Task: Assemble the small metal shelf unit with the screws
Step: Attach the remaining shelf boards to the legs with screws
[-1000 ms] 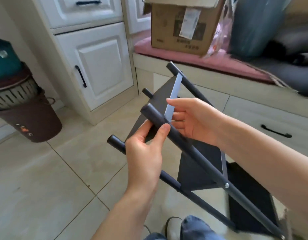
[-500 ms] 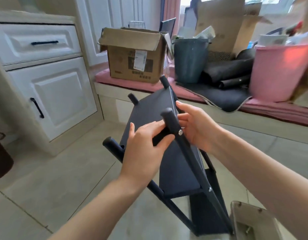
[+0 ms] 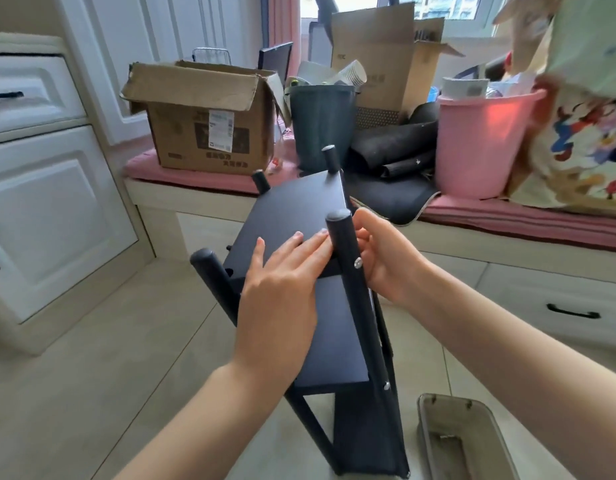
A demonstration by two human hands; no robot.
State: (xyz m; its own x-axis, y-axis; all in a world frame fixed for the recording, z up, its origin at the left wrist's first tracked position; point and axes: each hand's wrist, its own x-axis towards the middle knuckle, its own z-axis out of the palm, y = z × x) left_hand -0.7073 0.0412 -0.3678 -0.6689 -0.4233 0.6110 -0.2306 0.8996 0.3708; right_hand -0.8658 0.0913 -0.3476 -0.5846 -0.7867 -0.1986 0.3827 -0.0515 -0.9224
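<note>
Nearest the camera, a grey plastic tray [image 3: 465,441] is lying on the tiled floor, just beside the foot of the small black metal shelf unit [image 3: 337,327], which is standing tilted on the floor between the person's arms. Compared with a second ago, the unit is now turned so the flat top panel [image 3: 292,216] is facing up, where its edge was showing before. The left hand [image 3: 282,292] is no longer pinching the front right post [image 3: 351,271]; it is pressing flat on the panel, fingers [image 3: 310,247] straight. The right hand [image 3: 386,258] is wrapping round the post from behind, beside a silver screw head [image 3: 358,262]. This looks like seating the panel against the post, with that joint probably already fixed.

Farther off, on the pink-cushioned window seat [image 3: 507,220], a brown cardboard box [image 3: 209,123] is carrying a white shipping label [image 3: 221,129]; its print and the box lettering are too small to read. A pink plastic bucket [image 3: 479,143] is standing beyond.
</note>
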